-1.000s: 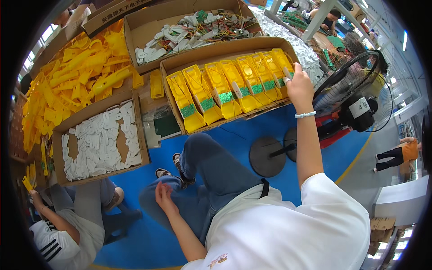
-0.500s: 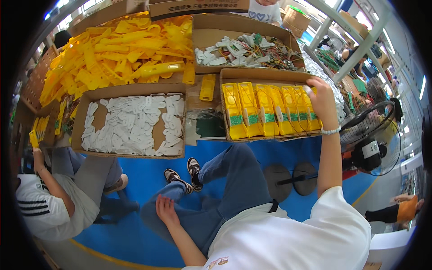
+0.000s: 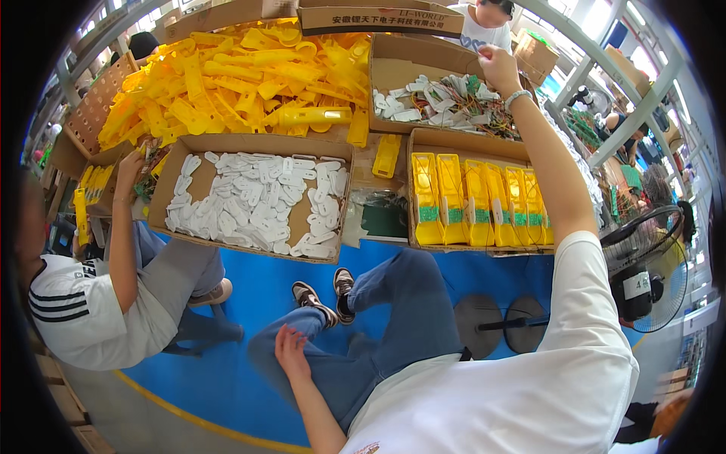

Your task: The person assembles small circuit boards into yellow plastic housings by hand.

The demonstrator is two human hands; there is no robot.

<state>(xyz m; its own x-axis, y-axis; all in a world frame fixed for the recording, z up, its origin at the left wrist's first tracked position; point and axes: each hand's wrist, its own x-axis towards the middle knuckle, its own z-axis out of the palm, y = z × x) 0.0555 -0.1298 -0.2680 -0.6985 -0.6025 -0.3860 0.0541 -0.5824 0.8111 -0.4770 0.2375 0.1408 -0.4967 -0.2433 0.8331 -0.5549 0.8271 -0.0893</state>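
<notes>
Reckoned from the picture's centre, the right hand (image 3: 501, 71) rises at one o'clock above a cardboard box (image 3: 416, 57) of wired white parts (image 3: 435, 100), fingertips drawn together though I cannot tell whether on anything, while the left hand (image 3: 293, 354) rests at seven by the thigh, fingers slightly apart. On the worktop, a yellow heap (image 3: 227, 83) spreads at eleven, a tray (image 3: 159, 206) of white pieces (image 3: 242, 198) lies toward nine, and yellow shells (image 3: 476, 200) stand toward three. Beyond lie blue floor (image 3: 249, 386) at seven and a black fan (image 3: 639, 284) at three.
</notes>
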